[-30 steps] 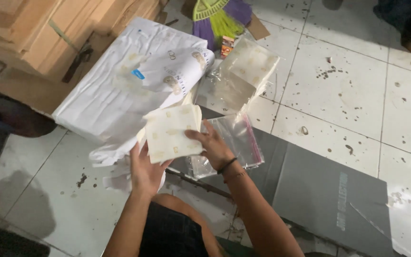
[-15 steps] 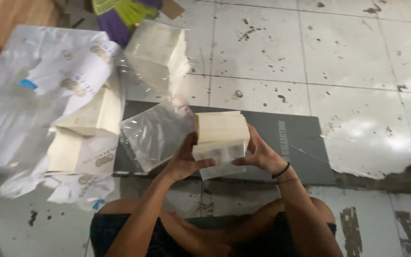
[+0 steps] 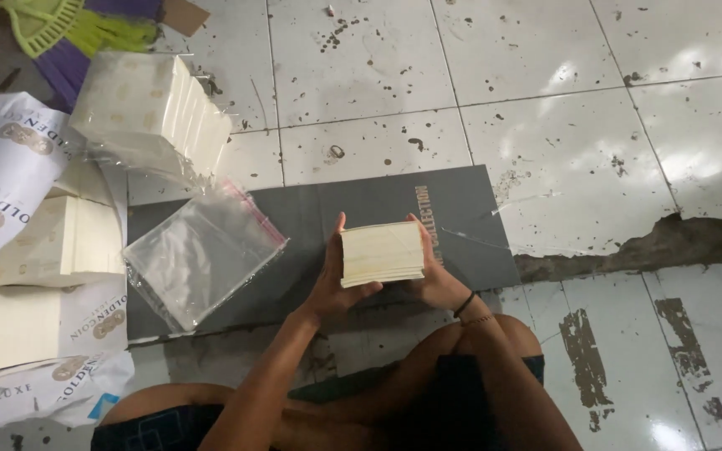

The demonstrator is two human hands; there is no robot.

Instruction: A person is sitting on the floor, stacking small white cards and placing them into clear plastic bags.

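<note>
A small stack of cream paper sheets (image 3: 382,253) is held on edge between both hands, just above a dark grey board (image 3: 311,217) lying on the tiled floor. My left hand (image 3: 332,280) clasps the stack's left side. My right hand (image 3: 436,271), with a dark band on its wrist, clasps the right side. A clear plastic zip bag (image 3: 202,255) lies flat on the board, a little to the left of my left hand.
A plastic-wrapped bundle of cream sheets (image 3: 148,117) sits at the upper left. More cream stacks (image 3: 52,242) rest in torn white printed wrapping (image 3: 10,167) along the left edge. A green and purple plastic thing (image 3: 68,33) lies at the top left. The floor tile (image 3: 645,242) is chipped at right.
The view has shifted right and nearer. The cream stack, lifted from the left pile a second ago, is now held between both hands over the dark board.
</note>
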